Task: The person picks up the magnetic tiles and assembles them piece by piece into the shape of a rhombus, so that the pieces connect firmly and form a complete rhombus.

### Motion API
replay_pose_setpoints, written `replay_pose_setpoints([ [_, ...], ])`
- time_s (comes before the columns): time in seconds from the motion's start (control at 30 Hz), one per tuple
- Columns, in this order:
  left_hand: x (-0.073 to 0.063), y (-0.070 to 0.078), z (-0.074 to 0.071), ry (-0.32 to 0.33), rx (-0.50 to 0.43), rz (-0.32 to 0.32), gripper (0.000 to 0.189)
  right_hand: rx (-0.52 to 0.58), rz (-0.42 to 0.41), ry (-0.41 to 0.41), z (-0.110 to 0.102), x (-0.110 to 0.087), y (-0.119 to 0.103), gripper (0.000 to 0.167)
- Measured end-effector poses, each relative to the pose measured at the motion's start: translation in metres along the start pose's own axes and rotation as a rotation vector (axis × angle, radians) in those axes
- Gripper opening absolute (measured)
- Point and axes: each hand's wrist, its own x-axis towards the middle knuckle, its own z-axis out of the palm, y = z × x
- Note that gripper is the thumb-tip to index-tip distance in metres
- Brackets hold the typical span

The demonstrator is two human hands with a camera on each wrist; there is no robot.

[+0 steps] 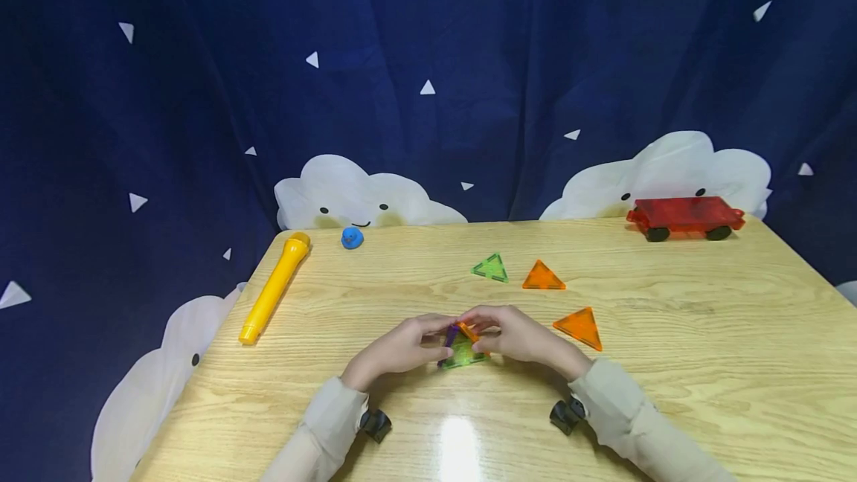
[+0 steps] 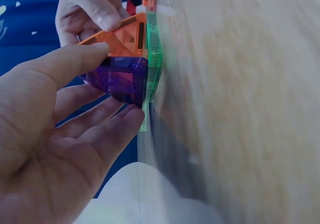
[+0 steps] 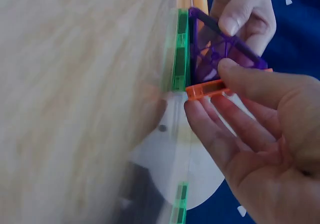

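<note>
Both hands meet over a small cluster of magnetic tiles at the near middle of the table [image 1: 669,363]. A green tile [image 1: 462,353] lies flat on the wood as a base, which keeps the two upright tiles steady on its edges.

The left hand [image 1: 402,348] pinches the purple tile [image 2: 122,78]: the thumb presses its top edge, and the other fingers [image 2: 107,134] lie almost straight and close together beneath it, just touching its lower corner. The tile stands on edge against the green one.

The right hand [image 1: 518,335] pinches the orange tile [image 3: 207,89], thumb above and fingers loosely curled under its frame. It leans toward the purple tile so that their upper edges meet, each hand propping its own piece from its own side.

Beyond the right fingers lie two spare orange triangles [image 1: 544,277] and a green triangle [image 1: 491,268]; a red cart [image 1: 684,216] stands well apart. A yellow tube [image 1: 274,287] lies well out from the left fingers.
</note>
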Motion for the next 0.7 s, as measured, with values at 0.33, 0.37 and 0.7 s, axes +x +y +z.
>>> replay_pose_setpoints([
  [0.33, 0.0005, 0.0006, 0.0001, 0.012, 0.008, 0.022, 0.051, -0.053, -0.009, 0.017, 0.0036, 0.0014, -0.0065, 0.039],
  [0.37, 0.0007, 0.0009, 0.0000, 0.014, 0.005, 0.021, 0.051, -0.059, -0.004, 0.019, 0.0036, 0.0012, -0.0066, 0.039],
  [0.7, 0.0006, 0.0063, -0.0009, 0.033, 0.035, -0.013, 0.058, -0.093, 0.015, 0.040, 0.0012, 0.0010, -0.0054, 0.033],
])
